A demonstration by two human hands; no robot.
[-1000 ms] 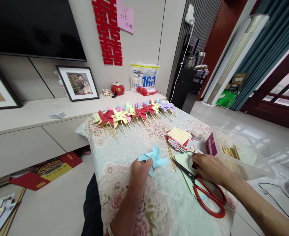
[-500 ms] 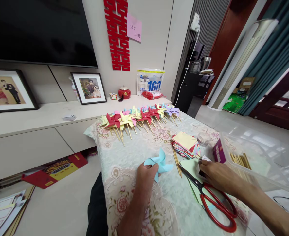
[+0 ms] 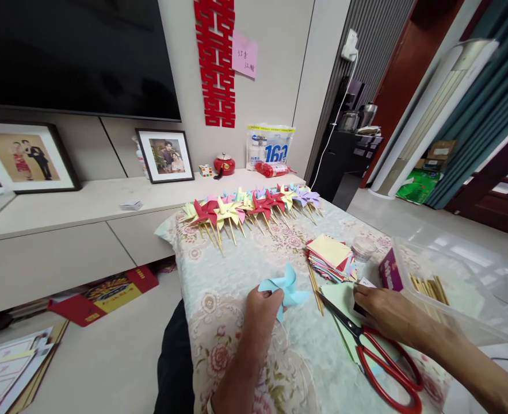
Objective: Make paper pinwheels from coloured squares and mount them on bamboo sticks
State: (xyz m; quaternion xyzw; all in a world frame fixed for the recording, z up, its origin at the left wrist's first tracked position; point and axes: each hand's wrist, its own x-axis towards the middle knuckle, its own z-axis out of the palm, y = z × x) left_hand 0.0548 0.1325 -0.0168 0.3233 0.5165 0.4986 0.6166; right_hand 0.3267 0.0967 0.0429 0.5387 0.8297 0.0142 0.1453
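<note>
**Paper, cloth, plastic and metal on the table**

The light-blue pinwheel [image 3: 285, 286] looks like matt folded paper; the tablecloth [image 3: 236, 270] is woven cloth with a faint sheen and a floral print; the scissors [image 3: 372, 353] have dark metal blades and glossy red plastic handles; the clear box [image 3: 461, 287] is smooth, shiny plastic; the sticks [image 3: 314, 282] look like bare wood.

White plastic bag [image 3: 270, 148] on shelf: large blue numerals "160". Pink note [image 3: 244, 54] on wall: handwritten "35" plus further marks, unclear. Red paper cutout [image 3: 216, 63] on wall: double-happiness character "囍".
</note>
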